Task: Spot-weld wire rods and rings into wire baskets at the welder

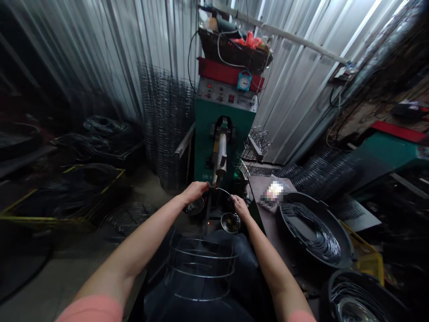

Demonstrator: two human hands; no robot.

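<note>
A thin curved metal wire [224, 191] runs between my two hands, just below the tip of the welding machine's grey electrode arm [221, 154]. My left hand [196, 192] is closed at the wire's left end, right beside the electrode tip. The other end is pinched in my right hand [239, 206]. A bright orange spot shows where wire and tip meet, and a small spark glows lower down. On my lap rests a wire frame of stacked rings [203, 268]. Below my right hand is a small metal bowl [230, 222]; its contents are too dark to name.
The green machine body [228, 107] carries a panel with a blue dial. Tall stacks of wire frames [166, 120] stand to its left. At the right are a black round tub of wire rings [315, 230] and a second tub. A yellow crate [100, 197] sits left.
</note>
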